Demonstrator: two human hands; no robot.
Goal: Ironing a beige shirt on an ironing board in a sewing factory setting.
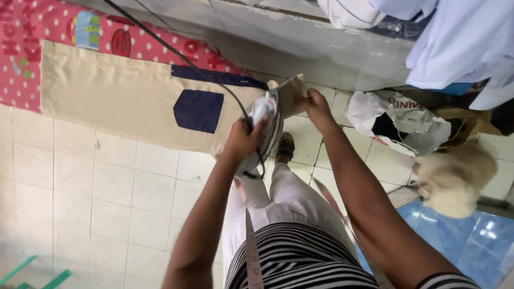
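Ironing beige cloth over tiled floor

Left hand (243,140) grips white iron (265,126) by its handle, cord (176,51) trailing up-left. Right hand (316,107) pinches the beige cloth (123,104) at its right end, near the navy pocket (198,111). Most of the cloth lies flat; that held end appears unfinished.

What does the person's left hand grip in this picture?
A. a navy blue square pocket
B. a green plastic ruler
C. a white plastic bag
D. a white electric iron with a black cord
D: the left hand is closed around the handle of the white electric iron with a black cord, held above the beige fabric, while the right hand pinches the fabric's corner.
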